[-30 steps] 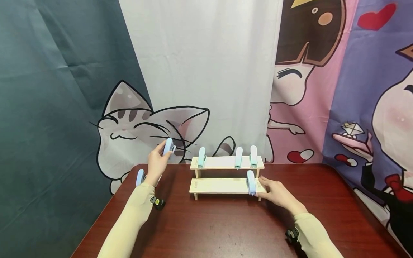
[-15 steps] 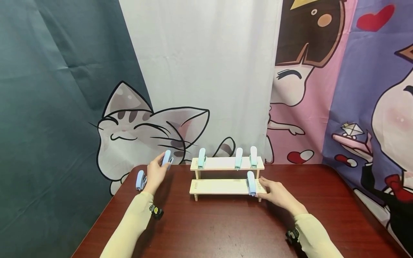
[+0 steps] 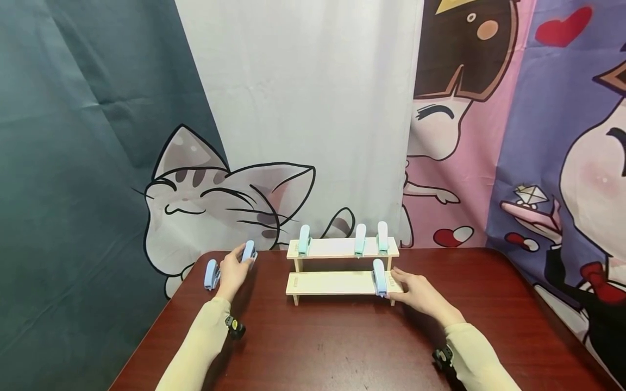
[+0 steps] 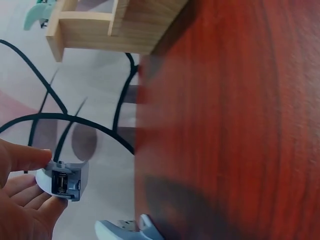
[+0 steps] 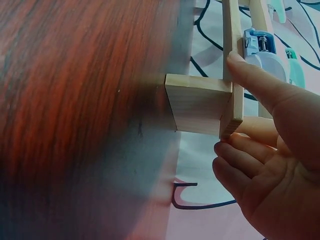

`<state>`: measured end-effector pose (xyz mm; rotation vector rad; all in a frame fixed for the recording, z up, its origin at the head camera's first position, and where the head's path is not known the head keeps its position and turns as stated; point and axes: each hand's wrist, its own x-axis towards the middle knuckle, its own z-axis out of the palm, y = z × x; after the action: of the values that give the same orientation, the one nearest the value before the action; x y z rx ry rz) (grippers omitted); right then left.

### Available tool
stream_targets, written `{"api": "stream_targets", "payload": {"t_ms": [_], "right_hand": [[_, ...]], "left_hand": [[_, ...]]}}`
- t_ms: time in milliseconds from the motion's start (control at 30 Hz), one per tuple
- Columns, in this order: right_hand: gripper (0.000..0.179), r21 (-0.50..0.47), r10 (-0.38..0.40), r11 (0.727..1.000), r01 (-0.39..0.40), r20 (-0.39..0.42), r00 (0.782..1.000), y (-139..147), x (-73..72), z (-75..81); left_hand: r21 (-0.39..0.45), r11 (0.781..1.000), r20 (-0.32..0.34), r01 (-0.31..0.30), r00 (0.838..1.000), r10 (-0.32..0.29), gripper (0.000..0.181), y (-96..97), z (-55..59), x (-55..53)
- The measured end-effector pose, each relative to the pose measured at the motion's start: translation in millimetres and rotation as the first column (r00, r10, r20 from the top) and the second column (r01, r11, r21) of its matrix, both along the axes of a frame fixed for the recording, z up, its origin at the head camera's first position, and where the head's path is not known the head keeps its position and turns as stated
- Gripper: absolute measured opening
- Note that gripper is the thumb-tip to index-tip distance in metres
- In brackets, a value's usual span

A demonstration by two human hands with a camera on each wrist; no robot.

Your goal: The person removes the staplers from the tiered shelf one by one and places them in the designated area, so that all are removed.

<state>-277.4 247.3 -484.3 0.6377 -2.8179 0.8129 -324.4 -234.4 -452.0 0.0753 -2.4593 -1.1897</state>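
Note:
My left hand (image 3: pixel 233 273) pinches a light blue stapler (image 3: pixel 249 251) between thumb and fingers. In the left wrist view, the held stapler (image 4: pixel 62 181) shows its end with a small spring inside, apart from the tabletop. Another blue stapler (image 3: pixel 212 275) stands on the table just left of that hand. On the right, my right hand (image 3: pixel 421 293) grips the end of the lower tier of a two-tier wooden rack (image 3: pixel 323 282), thumb along its front edge and fingers behind. Right beside that thumb, a blue stapler (image 3: pixel 379 277) stands on the lower tier.
On the rack's upper tier stand a mint stapler (image 3: pixel 304 240) at the left and two more, a mint stapler (image 3: pixel 360 240) and a paler one (image 3: pixel 383 238), at the right. A printed cloth (image 3: pixel 313 108) hangs behind the reddish-brown table (image 3: pixel 313 347).
My left hand has come down toward the table with the stapler, moving slightly left. The right hand keeps its hold on the rack, which has stayed in place.

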Motion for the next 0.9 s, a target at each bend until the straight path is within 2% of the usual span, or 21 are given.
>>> {"api": "stream_targets", "payload": {"t_ms": [433,767,900], "right_hand": [[0.074,0.001,-0.008,1.0,0.008,0.012,1.0,0,-0.5,-1.0],[0.071,0.008,0.002,1.0,-0.002,0.001,1.0,0,-0.3,-1.3],[0.071,0.008,0.001,1.0,-0.001,-0.003,1.0,0,-0.2,-1.3]], "left_hand": [[-0.05,0.999,0.021,0.0,1.0,0.001,0.05,2.1,-28.0,-3.8],[-0.074,0.997,0.068,-0.003,0.998,0.008,0.05,0.2,-41.0,-4.9],[-0.075,0.997,0.069,-0.005,0.998,0.01,0.05,0.4,-42.0,-6.2]]}}
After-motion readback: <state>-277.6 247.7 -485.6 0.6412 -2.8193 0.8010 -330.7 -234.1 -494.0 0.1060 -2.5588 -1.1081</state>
